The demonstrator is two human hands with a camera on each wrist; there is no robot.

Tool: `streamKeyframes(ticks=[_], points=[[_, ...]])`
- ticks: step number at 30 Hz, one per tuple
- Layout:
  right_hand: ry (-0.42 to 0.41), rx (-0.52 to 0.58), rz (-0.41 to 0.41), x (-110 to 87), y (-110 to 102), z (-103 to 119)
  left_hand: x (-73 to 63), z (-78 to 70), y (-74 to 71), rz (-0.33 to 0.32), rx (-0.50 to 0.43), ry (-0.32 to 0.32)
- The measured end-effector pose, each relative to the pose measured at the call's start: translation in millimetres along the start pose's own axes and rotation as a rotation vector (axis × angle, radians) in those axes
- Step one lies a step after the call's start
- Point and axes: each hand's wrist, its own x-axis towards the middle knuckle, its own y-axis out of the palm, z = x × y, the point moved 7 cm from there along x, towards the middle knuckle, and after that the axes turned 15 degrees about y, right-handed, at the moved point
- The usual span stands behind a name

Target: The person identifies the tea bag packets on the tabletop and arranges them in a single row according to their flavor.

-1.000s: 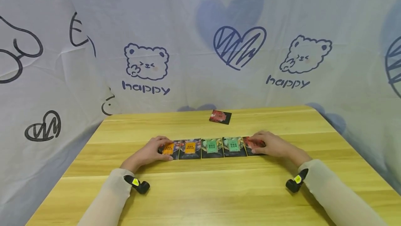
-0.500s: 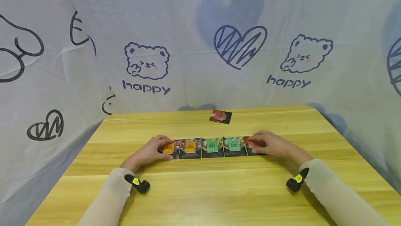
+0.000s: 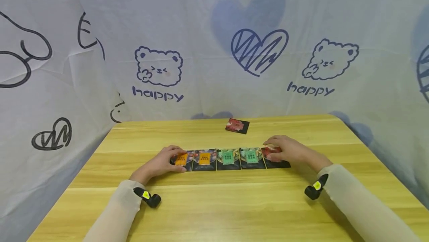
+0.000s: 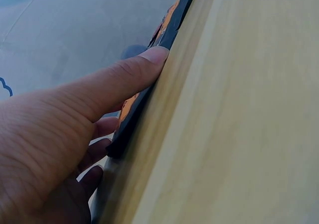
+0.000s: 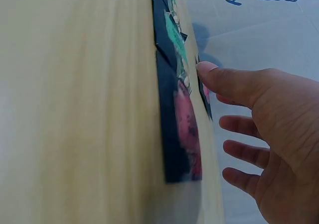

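Note:
A row of flat food packets lies across the table. My left hand (image 3: 164,160) rests at the left end, its thumb along the near edge of an orange-labelled packet (image 4: 130,107) and its fingers about the far side, partly covering it. Another orange-labelled packet (image 3: 205,159) and two green-labelled packets, a left one (image 3: 228,158) and a right one (image 3: 251,157), follow. At the right end my right hand (image 3: 289,150) hovers over a red-labelled packet (image 5: 185,119), fingers loosely spread and apart from it in the right wrist view.
A second red-labelled packet (image 3: 237,125) lies askew near the far edge of the wooden table (image 3: 214,208). Behind hangs a pale cloth (image 3: 207,48) printed with bears and hearts. A small black camera sits on each wrist.
My right hand has lifted off the red-labelled packet at the right end, uncovering more of it. My left hand and the row have stayed in place; the view shifts slightly.

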Motion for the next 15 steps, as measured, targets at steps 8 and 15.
streamKeyframes(ticks=[8,15], points=[[-0.037,0.037,0.034,21.4,-2.0,18.8,0.5,-0.9,1.6,-0.008,0.009,0.006],[-0.059,0.053,0.03,44.4,2.3,26.3,0.1,1.0,2.8,-0.017,0.029,0.002]])
